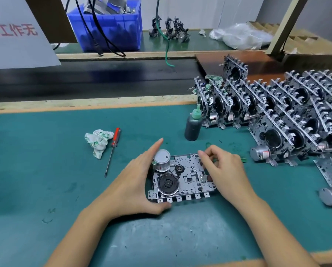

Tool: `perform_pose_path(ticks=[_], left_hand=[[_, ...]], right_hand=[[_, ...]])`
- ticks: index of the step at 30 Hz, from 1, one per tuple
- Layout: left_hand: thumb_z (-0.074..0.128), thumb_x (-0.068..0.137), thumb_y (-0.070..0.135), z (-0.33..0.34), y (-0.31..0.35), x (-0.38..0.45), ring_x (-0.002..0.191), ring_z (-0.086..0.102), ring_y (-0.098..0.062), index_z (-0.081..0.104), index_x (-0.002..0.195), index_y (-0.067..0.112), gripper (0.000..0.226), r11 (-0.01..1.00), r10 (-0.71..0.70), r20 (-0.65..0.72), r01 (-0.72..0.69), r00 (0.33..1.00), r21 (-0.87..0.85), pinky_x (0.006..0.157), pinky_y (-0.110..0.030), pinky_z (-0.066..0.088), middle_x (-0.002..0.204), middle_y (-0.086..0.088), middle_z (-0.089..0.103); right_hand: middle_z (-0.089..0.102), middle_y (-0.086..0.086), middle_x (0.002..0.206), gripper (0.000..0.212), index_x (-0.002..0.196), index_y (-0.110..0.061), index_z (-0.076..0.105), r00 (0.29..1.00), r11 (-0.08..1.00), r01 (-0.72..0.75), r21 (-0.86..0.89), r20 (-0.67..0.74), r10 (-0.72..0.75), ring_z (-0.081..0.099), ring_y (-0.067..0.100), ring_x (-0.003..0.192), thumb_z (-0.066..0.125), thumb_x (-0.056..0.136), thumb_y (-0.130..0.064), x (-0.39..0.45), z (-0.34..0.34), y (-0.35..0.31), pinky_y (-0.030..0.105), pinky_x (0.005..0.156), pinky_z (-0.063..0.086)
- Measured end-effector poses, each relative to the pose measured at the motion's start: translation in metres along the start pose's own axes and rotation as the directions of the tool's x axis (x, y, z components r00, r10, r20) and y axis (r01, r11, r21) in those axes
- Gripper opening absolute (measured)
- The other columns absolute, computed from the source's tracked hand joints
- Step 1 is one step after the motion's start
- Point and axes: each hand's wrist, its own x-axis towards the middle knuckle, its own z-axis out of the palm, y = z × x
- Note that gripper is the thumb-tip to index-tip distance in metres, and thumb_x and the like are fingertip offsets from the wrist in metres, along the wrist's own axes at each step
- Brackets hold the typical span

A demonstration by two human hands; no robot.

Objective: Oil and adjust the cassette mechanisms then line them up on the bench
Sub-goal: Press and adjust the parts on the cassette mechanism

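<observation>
Head view, looking down on a teal-green bench mat [45, 170]. A flat silver metal cassette mechanism [182, 180] with a black flywheel and a round silver motor can lies on the mat near the front centre, between both hands. Left hand [140, 182] cups the mechanism's left edge: fingers straight along the far-left side past the motor can, thumb pressed to the front left corner. Right hand [224, 170] rests over the mechanism's right end, fingers curled, fingertips pinched together at the top right edge; a small green item shows behind the knuckles, and whether the fingers hold it, cannot tell.

Just behind the right hand stands a dark plastic oil bottle with a green nozzle cap [193, 126]. To the left of it lie a red-handled slim screwdriver [112, 149] and, touching its handle, a crumpled white-and-green cloth [98, 141]. At right, rows of upright silver cassette mechanisms [276, 112] stand packed together on the bench. Far back, a blue plastic crate [111, 26] with black cables hanging over it.
</observation>
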Motion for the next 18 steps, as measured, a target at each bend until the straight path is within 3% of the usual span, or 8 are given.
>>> perform_pose_path(ticks=[2,4,7,9,11,14,16,18], left_hand=[[0.082,0.049,0.057,-0.001,-0.005,0.000,0.126,0.025,0.019,-0.005,0.137,0.065,0.124,0.999,-0.002,0.019,0.003,1.000,-0.050,0.100,0.000,0.020,0.135,0.049,0.017],[0.086,0.048,0.057,-0.001,-0.008,0.001,0.134,0.024,0.012,-0.001,0.138,0.064,0.125,0.995,-0.016,0.016,0.017,1.000,-0.095,0.109,-0.014,0.024,0.143,0.041,0.019],[0.088,0.047,0.055,0.000,-0.010,0.003,0.135,0.025,0.010,-0.001,0.140,0.062,0.129,0.991,-0.038,0.011,0.039,0.999,-0.132,0.110,-0.022,0.026,0.144,0.035,0.022],[0.090,0.049,0.051,-0.001,-0.010,0.003,0.134,0.027,0.010,0.001,0.141,0.061,0.128,0.988,-0.033,0.016,0.035,0.999,-0.152,0.110,-0.020,0.027,0.144,0.034,0.024],[0.091,0.051,0.046,-0.002,-0.011,0.004,0.134,0.029,0.008,0.005,0.141,0.061,0.125,0.982,-0.017,0.028,0.021,0.999,-0.187,0.112,-0.020,0.027,0.146,0.031,0.026],[0.091,0.050,0.046,-0.003,-0.011,0.004,0.138,0.024,0.005,0.003,0.141,0.061,0.127,0.980,-0.001,0.055,0.012,0.998,-0.201,0.115,-0.029,0.026,0.148,0.033,0.020],[0.090,0.050,0.048,-0.002,-0.011,0.003,0.140,0.019,0.004,-0.001,0.140,0.062,0.129,0.980,-0.003,0.063,0.015,0.998,-0.200,0.117,-0.035,0.024,0.150,0.033,0.014],[0.089,0.052,0.047,-0.002,-0.012,0.003,0.141,0.019,0.001,-0.005,0.141,0.061,0.130,0.980,-0.007,0.068,0.020,0.998,-0.199,0.117,-0.038,0.024,0.152,0.029,0.013]], right_hand=[[0.055,0.002,0.054,0.035,0.067,-0.015,0.053,1.000,1.000,-0.008,0.007,-0.014,0.009,0.058,0.022,0.055,0.050,0.090,-0.041,0.000,0.001,0.001,0.042,0.058,0.049],[0.054,0.005,0.055,0.035,0.066,-0.014,0.052,0.998,1.000,-0.006,-0.016,-0.062,0.005,0.054,0.016,0.053,0.051,0.091,-0.039,0.000,0.001,0.003,0.037,0.057,0.046],[0.056,-0.006,0.068,0.027,0.072,-0.021,0.054,0.992,0.996,0.073,-0.051,-0.101,-0.078,0.051,0.006,0.067,0.054,0.087,-0.044,0.000,-0.005,0.000,0.024,0.062,0.039],[0.055,-0.022,0.102,0.031,0.097,-0.035,0.056,0.981,0.984,0.175,-0.023,0.089,-0.172,0.048,-0.006,0.101,0.055,0.078,-0.060,0.001,-0.014,-0.006,0.017,0.085,0.039],[0.031,-0.031,0.136,0.077,0.132,-0.043,0.037,0.878,0.947,0.311,-0.079,0.407,-0.254,0.020,-0.013,0.131,0.059,0.065,-0.074,0.005,-0.023,-0.012,0.012,0.108,0.019],[0.009,-0.021,0.150,0.124,0.151,-0.029,0.006,0.721,0.758,0.553,-0.347,0.655,-0.226,-0.001,-0.002,0.140,0.066,0.054,-0.078,0.012,-0.022,-0.023,0.015,0.113,-0.007],[0.017,-0.008,0.154,0.130,0.151,-0.021,0.005,0.701,0.664,0.604,-0.440,0.690,-0.181,0.010,0.011,0.141,0.070,0.053,-0.075,0.017,-0.016,-0.028,0.025,0.116,0.003],[0.032,-0.004,0.143,0.129,0.150,-0.017,0.009,0.707,0.655,0.589,-0.473,0.694,-0.135,0.027,0.016,0.135,0.074,0.052,-0.071,0.021,-0.012,-0.033,0.029,0.112,0.022]])
